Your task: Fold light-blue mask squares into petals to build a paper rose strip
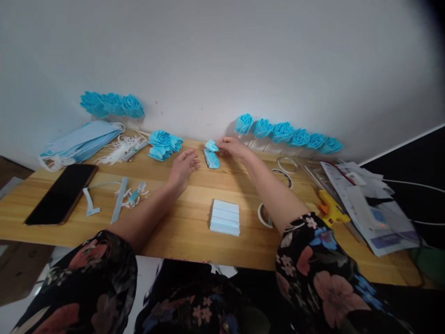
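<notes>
My right hand (pixel 233 147) reaches to the back of the wooden table, its fingertips pinching a small light-blue folded petal piece (pixel 211 145). Just below it lies another blue petal piece (pixel 212 159) with a wavy edge; whether the two touch, I cannot tell. My left hand (pixel 184 168) hovers to the left with loosely curled, parted fingers and nothing in them. Beside that hand rests a cluster of blue fabric flowers (pixel 163 144). Nearer to me, between my forearms, a pale blue pleated square (pixel 225 217) of mask material lies flat.
Blue flowers on stems lean at the wall, left (pixel 113 105) and right (pixel 287 133). Face masks (pixel 83 141), white ear loops (pixel 121 148), a phone (pixel 62 194) and scraps (pixel 134 197) lie left. Tape rolls (pixel 264 215), a yellow glue gun (pixel 330 208) and papers (pixel 389 236) lie right.
</notes>
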{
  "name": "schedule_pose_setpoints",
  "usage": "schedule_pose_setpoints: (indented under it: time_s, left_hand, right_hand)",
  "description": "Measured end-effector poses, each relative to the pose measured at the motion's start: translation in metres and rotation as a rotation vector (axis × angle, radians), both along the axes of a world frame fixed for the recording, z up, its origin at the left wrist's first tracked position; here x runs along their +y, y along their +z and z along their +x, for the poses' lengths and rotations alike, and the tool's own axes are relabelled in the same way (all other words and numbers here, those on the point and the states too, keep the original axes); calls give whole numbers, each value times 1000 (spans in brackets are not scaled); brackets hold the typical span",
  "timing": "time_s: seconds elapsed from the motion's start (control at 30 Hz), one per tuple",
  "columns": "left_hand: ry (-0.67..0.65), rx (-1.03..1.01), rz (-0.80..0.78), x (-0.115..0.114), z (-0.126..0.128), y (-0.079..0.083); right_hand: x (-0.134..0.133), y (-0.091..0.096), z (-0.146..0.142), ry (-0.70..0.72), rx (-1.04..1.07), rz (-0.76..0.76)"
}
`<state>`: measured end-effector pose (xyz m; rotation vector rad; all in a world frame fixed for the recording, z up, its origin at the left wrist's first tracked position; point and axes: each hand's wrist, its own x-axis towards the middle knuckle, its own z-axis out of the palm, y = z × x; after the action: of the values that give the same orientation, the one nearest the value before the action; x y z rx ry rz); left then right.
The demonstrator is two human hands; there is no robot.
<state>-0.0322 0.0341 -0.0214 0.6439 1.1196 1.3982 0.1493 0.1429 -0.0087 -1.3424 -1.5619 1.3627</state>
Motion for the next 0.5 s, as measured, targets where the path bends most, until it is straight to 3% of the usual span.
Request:
schedule_pose_setpoints:
  time_s: [0.27,0.5]
  left_hand:
    - [-14,-4,11,1,-3,-5]
    - [-42,80,36,6,-3,-15]
  right_hand:
    - [20,-11,-10,96,-99,-32]
    - [2,14,0,94,35,-8]
